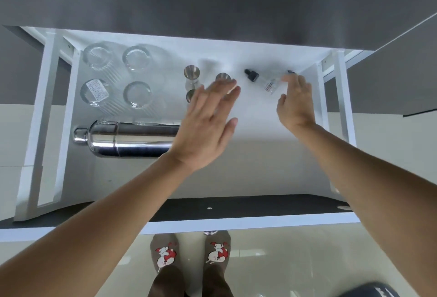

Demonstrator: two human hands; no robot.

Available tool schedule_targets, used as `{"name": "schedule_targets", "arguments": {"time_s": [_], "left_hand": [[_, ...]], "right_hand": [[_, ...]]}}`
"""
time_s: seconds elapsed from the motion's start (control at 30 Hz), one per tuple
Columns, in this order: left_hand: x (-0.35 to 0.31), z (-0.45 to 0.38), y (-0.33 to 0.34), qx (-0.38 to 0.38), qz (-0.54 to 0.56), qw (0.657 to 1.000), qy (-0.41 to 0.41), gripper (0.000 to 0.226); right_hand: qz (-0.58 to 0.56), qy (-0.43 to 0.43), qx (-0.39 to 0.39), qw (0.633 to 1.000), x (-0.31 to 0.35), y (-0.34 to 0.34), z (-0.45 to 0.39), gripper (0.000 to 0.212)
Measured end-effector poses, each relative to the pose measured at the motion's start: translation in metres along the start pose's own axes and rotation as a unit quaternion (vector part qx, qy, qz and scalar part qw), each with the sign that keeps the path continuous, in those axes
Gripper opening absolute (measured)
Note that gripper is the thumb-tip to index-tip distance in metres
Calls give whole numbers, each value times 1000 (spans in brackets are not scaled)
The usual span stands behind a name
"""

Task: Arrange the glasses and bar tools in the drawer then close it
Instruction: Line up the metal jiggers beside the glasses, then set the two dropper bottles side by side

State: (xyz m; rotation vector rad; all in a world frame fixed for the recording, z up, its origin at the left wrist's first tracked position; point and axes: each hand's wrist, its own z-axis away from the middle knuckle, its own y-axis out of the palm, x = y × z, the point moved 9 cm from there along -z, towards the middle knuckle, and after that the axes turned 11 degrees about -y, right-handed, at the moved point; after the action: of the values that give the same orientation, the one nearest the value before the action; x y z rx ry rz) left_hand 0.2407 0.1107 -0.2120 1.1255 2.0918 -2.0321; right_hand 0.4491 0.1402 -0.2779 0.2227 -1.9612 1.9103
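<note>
The white drawer [260, 166] is pulled out below me. Several clear ribbed glasses [137, 58] stand in a square at its back left. In front of them a steel cocktail shaker [127, 138] lies on its side. A steel jigger [192, 77] lies near the middle, with a second jigger [223, 77] partly behind my fingers. A small clear dropper bottle [262, 81] with a black cap lies at the back right. My left hand [205, 126] hovers open over the jiggers. My right hand [295, 105] is open beside the dropper bottle, holding nothing.
A dark grey countertop [212, 1] overhangs the back of the drawer. White drawer rails [45, 119] run along both sides, and the dark front panel [236, 209] is nearest me. My feet in patterned socks [165, 254] stand on a glossy pale floor.
</note>
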Motion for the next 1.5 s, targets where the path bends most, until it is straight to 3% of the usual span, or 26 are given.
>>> {"name": "schedule_targets", "arguments": {"time_s": [0.1, 0.2, 0.3, 0.37, 0.53, 0.7, 0.8, 0.97, 1.1, 1.3, 1.5], "left_hand": [[-37, -17, 49, 73, 17, 996, 48, 47], [-41, -45, 91, 126, 15, 991, -36, 58], [-28, -70, 125, 206, -31, 969, -135, 73], [-23, -86, 134, 221, -63, 959, -164, 77], [-14, -102, 145, 233, -87, 951, -182, 39], [-17, -85, 137, 175, 7, 961, -214, 19], [-24, -75, 128, 137, 61, 961, -233, 14], [-33, -75, 125, 129, 83, 952, -266, 53], [-20, -70, 138, 163, 132, 919, -335, 73], [-14, -72, 132, 135, 168, 911, -352, 42], [-10, -73, 116, 48, 213, 924, -313, 33]], "right_hand": [[55, -22, 71, 996, -11, 9, -14, 57], [82, -44, 123, 988, -17, 21, -18, 61], [116, -63, 135, 982, -23, 27, -15, 45], [125, -64, 123, 982, -28, 28, -10, 38], [170, -38, 112, 978, -33, 23, 4, 33], [145, -19, 65, 987, -29, 6, 18, 40], [49, 9, 42, 998, -29, -3, 24, 38], [-103, 65, -26, 992, -41, -16, 20, 27], [-124, 94, -17, 988, -48, -17, 17, 21], [-138, 67, 14, 988, -39, -9, 17, 19], [-159, 56, 1, 986, -25, -9, 13, 20]]}}
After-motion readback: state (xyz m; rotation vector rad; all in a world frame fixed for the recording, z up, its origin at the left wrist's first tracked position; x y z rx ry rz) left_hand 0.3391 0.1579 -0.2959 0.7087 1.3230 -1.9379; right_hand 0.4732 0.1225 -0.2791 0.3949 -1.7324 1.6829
